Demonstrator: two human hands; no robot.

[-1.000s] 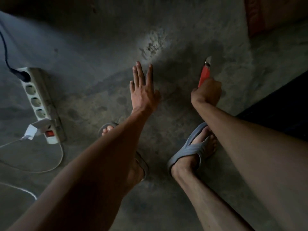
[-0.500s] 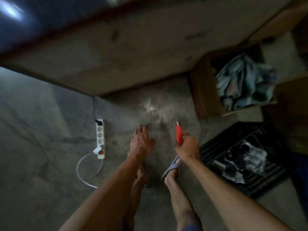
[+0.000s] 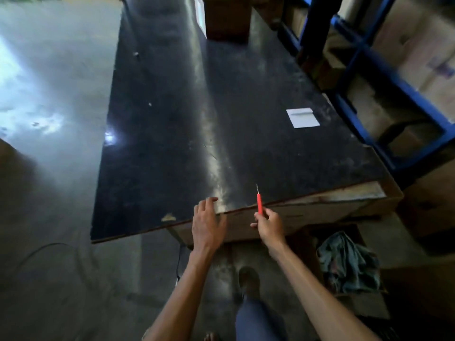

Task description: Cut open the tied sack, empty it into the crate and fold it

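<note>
Our right hand clamps the red cutter by its lower end, fingers curled round it. The blade is out and points away over the black table. Our left hand rests on the table's near edge, fingers loose and slightly apart. No sack or crate in view, so we can't place either. Likely step: take the cutter to the sack, or park it. Either way, keep the tip off the left hand, retract the blade before setting it down, and lay it flat, back from the edge.
</note>
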